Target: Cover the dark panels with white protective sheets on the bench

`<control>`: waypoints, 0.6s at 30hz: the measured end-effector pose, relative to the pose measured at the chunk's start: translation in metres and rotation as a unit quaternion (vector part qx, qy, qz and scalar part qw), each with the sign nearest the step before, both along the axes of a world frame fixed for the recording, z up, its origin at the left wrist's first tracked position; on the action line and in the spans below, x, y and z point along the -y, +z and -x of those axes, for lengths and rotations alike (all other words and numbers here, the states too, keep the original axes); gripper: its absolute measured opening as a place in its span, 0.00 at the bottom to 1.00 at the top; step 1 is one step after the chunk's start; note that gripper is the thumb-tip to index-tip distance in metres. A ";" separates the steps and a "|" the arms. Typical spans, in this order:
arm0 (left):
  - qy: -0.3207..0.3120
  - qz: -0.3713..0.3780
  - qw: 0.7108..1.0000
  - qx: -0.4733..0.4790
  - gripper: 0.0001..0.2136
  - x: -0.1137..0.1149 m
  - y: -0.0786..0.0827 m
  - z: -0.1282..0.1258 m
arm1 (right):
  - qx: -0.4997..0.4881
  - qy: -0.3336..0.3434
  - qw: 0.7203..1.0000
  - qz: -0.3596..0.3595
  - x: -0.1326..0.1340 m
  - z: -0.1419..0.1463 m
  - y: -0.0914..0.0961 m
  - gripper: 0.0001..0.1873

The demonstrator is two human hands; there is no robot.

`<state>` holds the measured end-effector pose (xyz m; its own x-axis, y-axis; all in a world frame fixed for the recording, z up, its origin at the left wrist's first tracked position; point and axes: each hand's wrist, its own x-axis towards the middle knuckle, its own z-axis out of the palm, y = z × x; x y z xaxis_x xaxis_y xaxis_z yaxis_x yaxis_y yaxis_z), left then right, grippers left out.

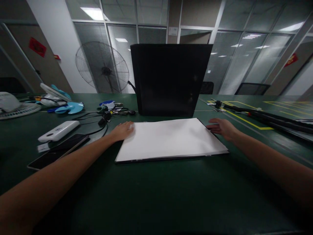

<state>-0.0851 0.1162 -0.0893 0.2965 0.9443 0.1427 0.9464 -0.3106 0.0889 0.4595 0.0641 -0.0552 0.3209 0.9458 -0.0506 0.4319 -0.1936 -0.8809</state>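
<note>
A flat white rectangular panel (pixel 168 138) lies on the dark green table (pixel 156 195) in front of me. My left hand (pixel 123 130) rests flat at the panel's far left corner, fingers stretched out onto its edge. At the panel's far right corner is my right hand (pixel 222 127), its fingers loosely curled against the edge and holding nothing that I can see. Behind the panel stands a tall black box-like object (pixel 170 80), upright.
To the left lie a dark phone (pixel 57 151), a white power bank (pixel 58 130), tangled black cables (pixel 102 119) and blue fan blades (pixel 68 107). A standing fan (pixel 102 67) is behind. Black rods (pixel 269 117) lie at the right over yellow tape lines.
</note>
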 end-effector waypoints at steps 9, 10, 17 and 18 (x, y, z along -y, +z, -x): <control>0.002 0.010 1.000 0.004 0.26 0.003 0.001 -0.004 | -0.314 0.001 0.949 -0.001 0.000 -0.015 0.004 0.24; 0.002 0.011 1.000 0.003 0.26 0.003 0.002 -0.004 | -0.311 0.001 0.951 -0.004 -0.001 -0.015 0.003 0.24; 0.003 0.012 1.000 -0.007 0.27 0.005 0.003 -0.003 | -0.200 0.032 0.979 0.014 -0.002 -0.011 0.003 0.30; 0.002 0.012 1.000 -0.008 0.27 0.005 0.003 -0.003 | -0.150 0.052 0.987 -0.004 -0.001 -0.010 0.003 0.29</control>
